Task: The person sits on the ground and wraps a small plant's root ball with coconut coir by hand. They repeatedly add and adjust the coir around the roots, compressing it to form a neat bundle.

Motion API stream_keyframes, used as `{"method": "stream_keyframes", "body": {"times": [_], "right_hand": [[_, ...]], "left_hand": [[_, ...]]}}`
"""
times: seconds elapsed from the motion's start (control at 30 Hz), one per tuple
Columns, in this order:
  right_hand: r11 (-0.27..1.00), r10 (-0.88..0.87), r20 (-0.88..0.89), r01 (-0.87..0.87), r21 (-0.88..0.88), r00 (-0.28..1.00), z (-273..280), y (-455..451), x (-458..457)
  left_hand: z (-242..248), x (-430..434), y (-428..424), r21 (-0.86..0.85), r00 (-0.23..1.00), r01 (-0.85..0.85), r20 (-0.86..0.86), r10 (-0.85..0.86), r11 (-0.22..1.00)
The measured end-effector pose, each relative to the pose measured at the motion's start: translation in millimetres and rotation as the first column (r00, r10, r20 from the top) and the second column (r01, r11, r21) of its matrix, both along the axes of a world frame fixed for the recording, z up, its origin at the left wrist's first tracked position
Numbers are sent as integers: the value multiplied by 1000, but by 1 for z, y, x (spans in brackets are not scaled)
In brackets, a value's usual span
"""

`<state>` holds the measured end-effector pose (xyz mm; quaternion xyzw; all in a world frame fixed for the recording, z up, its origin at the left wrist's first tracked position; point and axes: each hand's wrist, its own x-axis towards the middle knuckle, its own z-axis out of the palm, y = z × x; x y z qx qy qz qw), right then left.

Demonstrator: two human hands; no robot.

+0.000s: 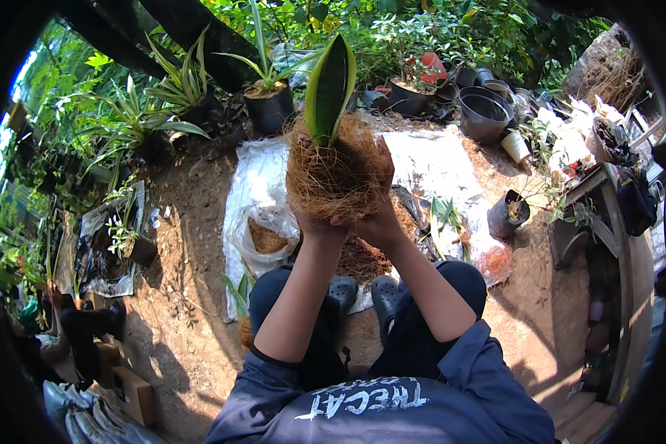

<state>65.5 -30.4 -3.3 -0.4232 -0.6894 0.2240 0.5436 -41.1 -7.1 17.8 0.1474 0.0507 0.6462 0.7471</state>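
Both my hands hold up a snake plant (327, 94) whose roots sit in a ball of brown coir fibre (333, 188). My left hand (317, 223) supports the ball from below on the left, its fingers mostly hidden. My right hand (378, 222) cups the lower right, with fingers reaching up the side. Beneath them a white woven sheet (258, 161) covers the ground. On it rest a clear plastic bag (241, 230) of light brown material, a heap of dark brown fibre (361, 258) and some loose snake plants (448, 216).
Black-potted plants (269, 108) and a large black pot (484, 114) line the back. A small plant in a black grow bag (508, 213) stands right, near a wooden bench (616, 222). Another person (72, 333) sits far left, near a cardboard box (133, 394).
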Motion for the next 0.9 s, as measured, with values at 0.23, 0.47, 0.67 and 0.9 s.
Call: {"method": "stream_keyframes", "body": {"times": [0.23,0.47,0.67,0.9], "right_hand": [[986,79,-470,2,169,879,21,-1,-2],[993,78,-735,-117,-3,673,28,-6,6],[990,12,-845,-124,-65,535,25,-3,14],[961,-206,-429,264,81,880,25,-9,23]], "left_hand": [[-3,11,-4,65,928,-126,-344,141,990],[-12,12,4,166,829,-165,-510,227,972],[-24,9,-3,350,705,-254,-571,421,902],[17,15,-17,617,576,-6,-641,507,787]]}}
